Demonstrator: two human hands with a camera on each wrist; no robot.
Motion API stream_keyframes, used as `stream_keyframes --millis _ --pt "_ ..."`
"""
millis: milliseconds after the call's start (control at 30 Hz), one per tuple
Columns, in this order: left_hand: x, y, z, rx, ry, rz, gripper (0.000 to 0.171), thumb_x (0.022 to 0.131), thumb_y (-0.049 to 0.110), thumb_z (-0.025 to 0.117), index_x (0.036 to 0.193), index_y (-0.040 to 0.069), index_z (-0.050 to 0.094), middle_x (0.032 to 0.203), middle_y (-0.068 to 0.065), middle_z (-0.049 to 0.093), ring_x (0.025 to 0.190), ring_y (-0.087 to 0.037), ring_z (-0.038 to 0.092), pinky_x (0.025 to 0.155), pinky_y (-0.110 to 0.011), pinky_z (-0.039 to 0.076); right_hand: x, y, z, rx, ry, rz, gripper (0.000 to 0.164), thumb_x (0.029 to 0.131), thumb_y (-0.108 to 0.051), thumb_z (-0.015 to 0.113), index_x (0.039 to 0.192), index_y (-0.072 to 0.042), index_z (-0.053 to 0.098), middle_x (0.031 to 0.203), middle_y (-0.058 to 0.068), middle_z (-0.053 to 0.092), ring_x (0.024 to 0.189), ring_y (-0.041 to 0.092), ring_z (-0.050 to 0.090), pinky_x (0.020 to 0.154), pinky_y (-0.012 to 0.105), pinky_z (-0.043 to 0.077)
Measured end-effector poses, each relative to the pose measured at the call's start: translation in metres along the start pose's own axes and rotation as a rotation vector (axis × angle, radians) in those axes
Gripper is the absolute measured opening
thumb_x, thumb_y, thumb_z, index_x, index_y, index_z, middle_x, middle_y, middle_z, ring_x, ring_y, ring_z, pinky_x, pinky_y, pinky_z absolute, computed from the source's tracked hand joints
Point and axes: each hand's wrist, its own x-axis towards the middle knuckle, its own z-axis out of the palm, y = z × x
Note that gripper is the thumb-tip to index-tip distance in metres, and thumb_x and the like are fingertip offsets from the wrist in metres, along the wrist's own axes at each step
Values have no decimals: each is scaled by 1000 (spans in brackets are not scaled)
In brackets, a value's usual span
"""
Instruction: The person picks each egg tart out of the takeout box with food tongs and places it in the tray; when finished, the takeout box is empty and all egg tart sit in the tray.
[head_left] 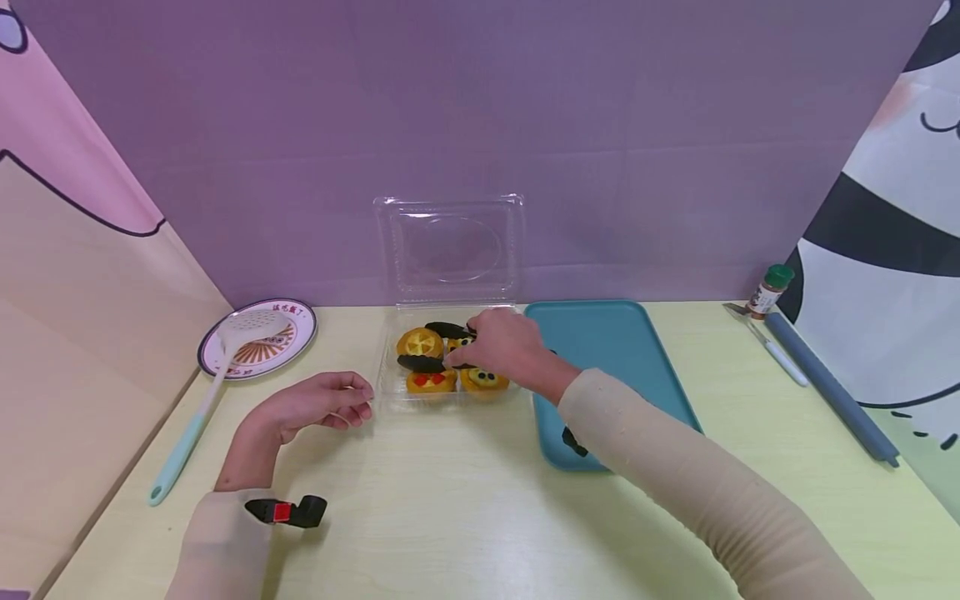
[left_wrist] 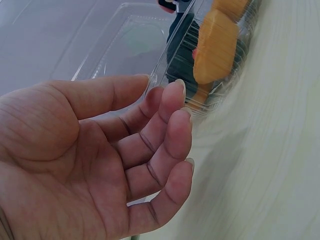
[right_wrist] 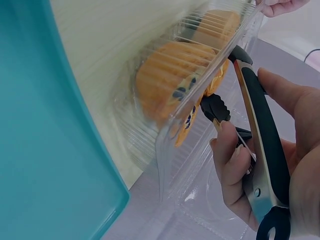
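Note:
My right hand grips a pair of tongs with black grips and black tips. The two tips spread apart over several small golden pastries, some topped with red or dark dots. One tip lies between the front and back pastries, the other along the back. The pastries sit in a clear plastic container whose lid stands raised behind. At the container's front left corner, my left hand pinches the rim between thumb and index fingertip, with its other fingers loosely curled.
A blue tray lies right of the container, under my right forearm. On the left a white skimmer leans on a patterned plate. At the far right are a green-capped jar, a white-handled utensil and a blue-grey bar.

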Motion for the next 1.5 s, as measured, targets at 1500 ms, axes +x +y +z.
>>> stream_keyframes --millis 1500 --pt "-1 1 0 -4 -10 -6 31 103 22 54 120 -5 53 95 -3 68 88 -17 64 81 -31 54 -7 15 -4 22 89 -85 70 86 -65 65 143 -24 56 48 -4 47 41 11 20 42 27 17"
